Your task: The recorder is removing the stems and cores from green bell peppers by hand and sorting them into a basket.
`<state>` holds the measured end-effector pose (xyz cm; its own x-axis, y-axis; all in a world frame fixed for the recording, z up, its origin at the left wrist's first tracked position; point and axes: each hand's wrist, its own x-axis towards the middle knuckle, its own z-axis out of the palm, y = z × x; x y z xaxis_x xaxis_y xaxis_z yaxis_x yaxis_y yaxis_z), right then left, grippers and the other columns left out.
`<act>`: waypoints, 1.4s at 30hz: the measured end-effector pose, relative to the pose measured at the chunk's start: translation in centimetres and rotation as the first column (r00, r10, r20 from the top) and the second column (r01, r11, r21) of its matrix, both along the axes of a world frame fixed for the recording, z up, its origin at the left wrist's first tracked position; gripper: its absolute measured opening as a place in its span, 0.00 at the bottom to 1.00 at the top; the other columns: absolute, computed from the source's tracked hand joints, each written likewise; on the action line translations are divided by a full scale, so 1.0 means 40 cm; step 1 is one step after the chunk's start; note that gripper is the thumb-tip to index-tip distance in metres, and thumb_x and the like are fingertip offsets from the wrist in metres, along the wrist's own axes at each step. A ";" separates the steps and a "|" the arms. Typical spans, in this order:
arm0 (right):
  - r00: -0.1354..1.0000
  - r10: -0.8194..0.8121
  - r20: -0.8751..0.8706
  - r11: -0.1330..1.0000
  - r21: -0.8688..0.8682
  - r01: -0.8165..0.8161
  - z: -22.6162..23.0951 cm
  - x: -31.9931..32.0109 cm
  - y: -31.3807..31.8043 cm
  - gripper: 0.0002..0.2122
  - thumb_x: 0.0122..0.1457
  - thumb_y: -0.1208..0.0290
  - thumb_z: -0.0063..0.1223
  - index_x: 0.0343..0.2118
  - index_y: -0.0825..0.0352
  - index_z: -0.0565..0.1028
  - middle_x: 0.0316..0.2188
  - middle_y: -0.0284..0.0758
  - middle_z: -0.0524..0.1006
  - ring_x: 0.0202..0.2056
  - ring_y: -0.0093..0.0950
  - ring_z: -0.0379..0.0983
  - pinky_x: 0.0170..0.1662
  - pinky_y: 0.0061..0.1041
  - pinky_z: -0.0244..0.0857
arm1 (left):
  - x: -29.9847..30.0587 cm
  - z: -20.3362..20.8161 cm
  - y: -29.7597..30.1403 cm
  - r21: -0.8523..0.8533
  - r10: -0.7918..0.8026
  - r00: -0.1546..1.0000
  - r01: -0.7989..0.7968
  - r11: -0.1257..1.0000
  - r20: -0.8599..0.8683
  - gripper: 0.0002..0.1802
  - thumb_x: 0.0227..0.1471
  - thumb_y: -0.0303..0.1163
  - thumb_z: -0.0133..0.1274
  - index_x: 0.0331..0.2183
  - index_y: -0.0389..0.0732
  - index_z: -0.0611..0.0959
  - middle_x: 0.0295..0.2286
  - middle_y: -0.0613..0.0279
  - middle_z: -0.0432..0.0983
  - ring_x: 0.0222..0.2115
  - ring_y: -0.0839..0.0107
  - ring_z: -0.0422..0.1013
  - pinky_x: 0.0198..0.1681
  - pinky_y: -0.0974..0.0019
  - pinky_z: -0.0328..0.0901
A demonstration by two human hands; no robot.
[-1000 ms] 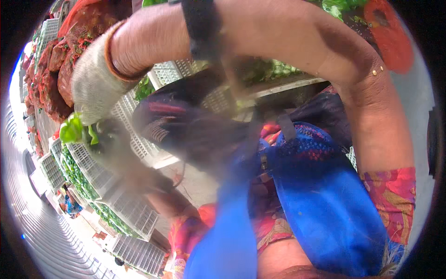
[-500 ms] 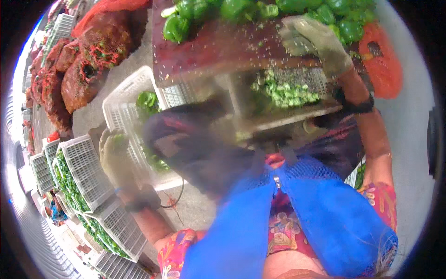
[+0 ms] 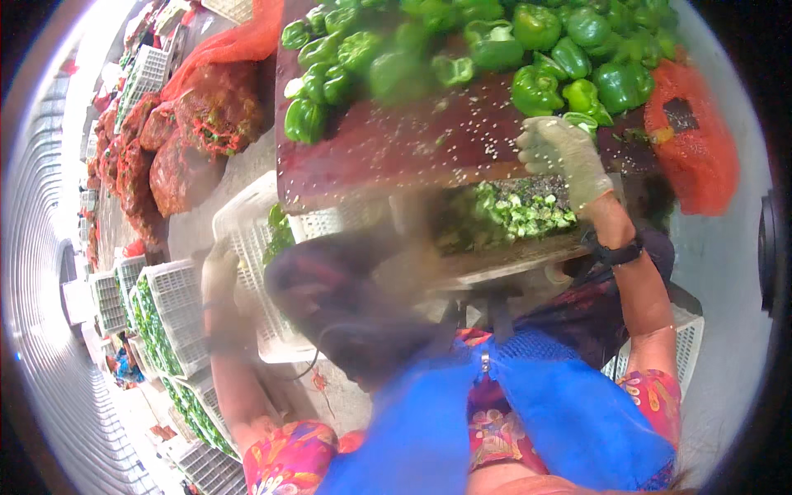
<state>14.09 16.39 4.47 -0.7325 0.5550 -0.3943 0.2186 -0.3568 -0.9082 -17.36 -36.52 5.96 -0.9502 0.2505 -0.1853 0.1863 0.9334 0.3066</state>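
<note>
My left hand (image 3: pixel 219 268), in a pale glove, is smeared by motion beside the left wall of a white plastic crate (image 3: pixel 239 219); its fingers cannot be made out. Inside the crate lie green pepper pieces (image 3: pixel 279 233). At the near edge of a dark red table (image 3: pixel 371 169), my gloved right hand (image 3: pixel 565 157) is closed, its fingers curled in; whatever they hold is hidden. Just beyond it sits a cluster of green bell peppers (image 3: pixel 536 89), some cut open. More peppers (image 3: pixel 305 120) lie at the table's far left.
Pale seeds dot the tabletop. Below its near edge is a tray of chopped pepper cores (image 3: pixel 532 216). A red mesh bag (image 3: pixel 693 140) hangs at the right. Filled brown-red sacks (image 3: pixel 186 161) and stacked white crates (image 3: pixel 175 313) with green produce stand at the left.
The view has shifted, bringing more of the table and peppers into sight. My left hand remains by the crate's outer side, now blurred. My right hand stays curled at the table's edge.
</note>
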 end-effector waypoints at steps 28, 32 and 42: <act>0.982 0.185 0.031 0.961 0.205 -0.187 -0.081 0.001 0.010 0.21 0.64 0.57 0.45 0.54 0.67 0.69 0.40 0.37 0.77 0.36 0.23 0.74 0.37 0.24 0.69 | 0.309 0.186 0.587 0.706 -0.187 0.955 0.295 0.643 -0.229 0.17 0.52 0.23 0.53 0.46 0.37 0.79 0.40 0.61 0.78 0.39 0.78 0.72 0.39 0.74 0.68; 0.980 0.172 0.095 0.873 0.447 -0.197 -0.059 -0.070 -0.022 0.23 0.62 0.58 0.47 0.55 0.70 0.68 0.51 0.42 0.73 0.50 0.32 0.70 0.52 0.28 0.63 | 0.229 0.249 0.299 0.172 -0.001 0.962 0.050 0.984 -0.273 0.17 0.52 0.33 0.57 0.45 0.39 0.80 0.40 0.62 0.77 0.32 0.76 0.72 0.36 0.75 0.66; 0.679 0.107 0.726 0.000 0.683 -0.731 0.160 -0.532 -0.157 0.30 0.58 0.43 0.40 0.59 0.57 0.64 0.55 0.49 0.67 0.54 0.45 0.67 0.56 0.39 0.61 | 0.165 0.145 0.666 0.145 -0.754 0.654 0.753 0.642 -0.058 0.25 0.47 0.43 0.58 0.44 0.38 0.78 0.47 0.46 0.70 0.50 0.52 0.67 0.52 0.55 0.63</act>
<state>-7.20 10.12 10.89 -0.9315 0.3136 -0.1841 0.3427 0.9264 -0.1560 -10.75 -9.87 11.74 -0.4198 0.9030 -0.0916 0.8023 0.4164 0.4277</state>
